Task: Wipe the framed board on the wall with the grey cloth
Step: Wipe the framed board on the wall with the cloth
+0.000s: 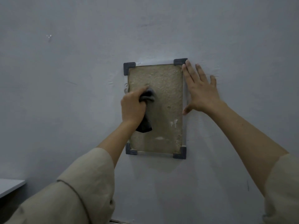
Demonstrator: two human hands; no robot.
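A framed board with a rough tan face, a thin pale frame and dark grey corner caps hangs on the wall at the centre. My left hand is closed around a bunched grey cloth and presses it against the left part of the board's face; a tail of the cloth hangs down below my fist. My right hand lies flat with fingers spread on the wall, its index finger and thumb along the board's right frame edge.
The pale grey wall fills the view, with a small hook or mark at the upper left. A white tabletop corner juts in at the lower left. Pale smudges mark the board's lower right.
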